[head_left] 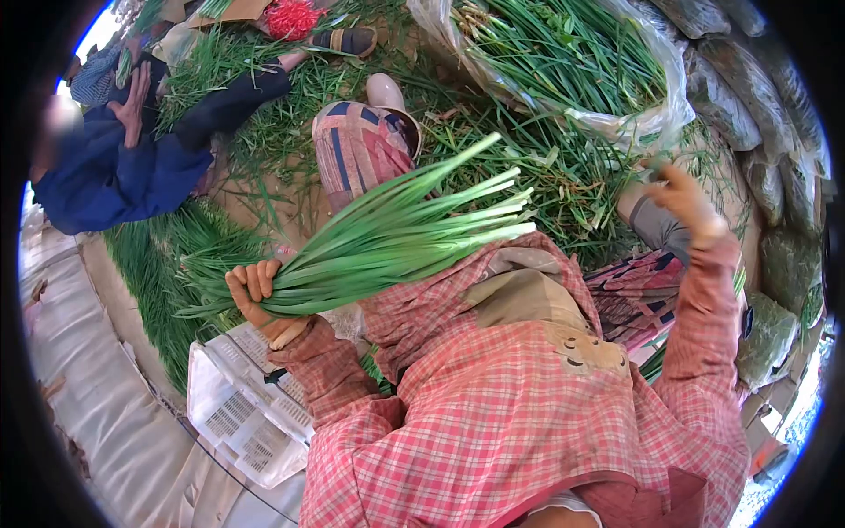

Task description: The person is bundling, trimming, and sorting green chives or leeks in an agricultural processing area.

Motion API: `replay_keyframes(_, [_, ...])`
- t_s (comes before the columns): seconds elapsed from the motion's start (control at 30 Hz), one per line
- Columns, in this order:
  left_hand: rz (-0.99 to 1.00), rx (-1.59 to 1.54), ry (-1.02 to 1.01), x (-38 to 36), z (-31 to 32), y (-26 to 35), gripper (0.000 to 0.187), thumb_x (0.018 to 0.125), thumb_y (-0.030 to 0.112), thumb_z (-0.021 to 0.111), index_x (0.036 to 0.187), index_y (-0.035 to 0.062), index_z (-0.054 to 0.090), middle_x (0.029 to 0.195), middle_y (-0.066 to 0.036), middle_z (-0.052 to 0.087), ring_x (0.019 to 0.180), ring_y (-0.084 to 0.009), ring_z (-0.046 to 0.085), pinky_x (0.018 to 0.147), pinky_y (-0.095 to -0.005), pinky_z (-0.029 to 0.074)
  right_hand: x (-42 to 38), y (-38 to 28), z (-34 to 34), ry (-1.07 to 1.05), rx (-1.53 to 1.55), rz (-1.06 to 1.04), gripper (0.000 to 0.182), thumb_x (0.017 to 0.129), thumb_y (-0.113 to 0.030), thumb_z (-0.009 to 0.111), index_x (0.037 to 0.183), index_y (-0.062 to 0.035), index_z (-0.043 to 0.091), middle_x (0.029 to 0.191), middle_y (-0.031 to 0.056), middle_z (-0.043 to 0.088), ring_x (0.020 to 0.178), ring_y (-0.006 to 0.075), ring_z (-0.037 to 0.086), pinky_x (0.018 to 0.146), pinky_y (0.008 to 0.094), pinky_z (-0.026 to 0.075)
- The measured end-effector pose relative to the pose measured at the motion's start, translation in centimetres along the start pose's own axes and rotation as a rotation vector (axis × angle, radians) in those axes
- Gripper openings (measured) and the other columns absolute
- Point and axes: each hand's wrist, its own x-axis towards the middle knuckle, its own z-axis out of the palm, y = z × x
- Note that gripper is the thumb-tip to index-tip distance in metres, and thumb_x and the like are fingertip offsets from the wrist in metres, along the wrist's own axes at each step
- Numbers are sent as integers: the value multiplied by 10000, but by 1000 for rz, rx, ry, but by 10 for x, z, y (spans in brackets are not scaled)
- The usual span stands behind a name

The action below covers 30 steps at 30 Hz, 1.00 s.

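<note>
My left hand [255, 290] is closed round the leafy end of a bunch of garlic chives [387, 233]. The bunch lies slantwise across my lap, its pale cut stems pointing up and to the right. Off to the right, apart from the bunch, my right hand [687, 201] is raised near my knee, blurred by motion. Its fingers look curled together, with a small dark greenish bit at their tips that I cannot make out.
An open plastic bag [673, 97] full of chives stands ahead. Filled plastic packs [722, 97] are stacked at right. A white plastic crate [238, 414] sits at lower left beside chive piles [158, 282]. Another person [123, 176] sits at left. Trimmings [563, 194] litter the floor.
</note>
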Motion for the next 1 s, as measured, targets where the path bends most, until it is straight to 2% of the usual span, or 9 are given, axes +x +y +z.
replay_keyframes(0.03, [-4, -2, 1, 0, 2, -1, 259, 913, 221, 442, 682, 116, 389, 483, 53, 288, 464, -81, 338, 603, -261, 380, 13, -5, 12, -36, -522, 9, 459, 724, -263, 633, 1132, -96, 506, 930, 116, 580, 870, 267, 557, 767, 375, 435])
replay_keyframes(0.17, [5, 6, 3, -4, 8, -1, 265, 913, 215, 443, 673, 120, 380, 481, 56, 286, 462, -79, 337, 609, -262, 384, 49, -121, 20, 317, 241, -627, 319, 740, -221, 624, 1019, -70, 591, 986, 128, 592, 948, 285, 536, 830, 359, 400])
replay_keyframes(0.23, [-7, 18, -19, -1, 13, -1, 271, 909, 213, 449, 666, 122, 371, 481, 56, 290, 460, -79, 340, 610, -263, 386, 64, -179, 31, 247, 126, -688, 427, 754, -432, 552, 1015, -99, 607, 990, 103, 602, 942, 277, 538, 816, 394, 397])
replay_keyframes(0.33, [-6, -18, 0, 0, 17, 1, 285, 899, 214, 467, 654, 124, 355, 483, 53, 296, 455, -85, 345, 611, -267, 390, 85, -224, 58, -148, 181, -689, 318, 767, -365, 554, 906, -89, 633, 814, 125, 619, 816, 302, 575, 766, 393, 422])
replay_keyframes(0.6, [143, 274, 388, 21, 0, 22, 121, 795, 130, 569, 702, 66, 525, 740, -43, 540, 821, -200, 522, 766, -332, 441, 127, -183, 48, 411, 251, -456, 174, 827, -245, 488, 831, -76, 525, 784, 158, 590, 730, 355, 565, 619, 430, 448])
replay_keyframes(0.77, [-43, 39, 493, 45, -116, 87, 95, 639, 123, 590, 699, 64, 545, 790, -41, 564, 799, -215, 529, 771, -366, 440, 126, -68, 4, 273, 728, -220, 216, 864, -248, 458, 882, -60, 562, 778, 62, 592, 640, 174, 529, 570, 287, 419])
replay_keyframes(0.8, [-54, 100, 528, 40, -122, 87, 97, 632, 122, 586, 700, 65, 545, 792, -41, 565, 796, -219, 529, 765, -371, 440, 117, -37, 3, 270, 315, -362, 250, 839, -276, 473, 933, -63, 563, 820, 86, 618, 795, 240, 583, 618, 340, 430])
replay_keyframes(0.9, [-81, 320, 634, 19, -128, 73, 97, 628, 126, 573, 703, 70, 547, 798, -44, 570, 788, -230, 527, 742, -390, 444, 79, -8, 41, 38, -480, 22, 259, 752, -212, 603, 995, -125, 581, 931, 103, 606, 897, 264, 571, 721, 365, 457])
replay_keyframes(1.0, [-81, 308, 673, 1, -133, 64, 85, 665, 147, 556, 708, 74, 550, 796, -48, 574, 773, -241, 528, 719, -403, 451, 44, -56, 62, 383, 245, -479, 239, 703, -168, 637, 924, -80, 613, 890, 114, 604, 852, 278, 562, 768, 379, 443])
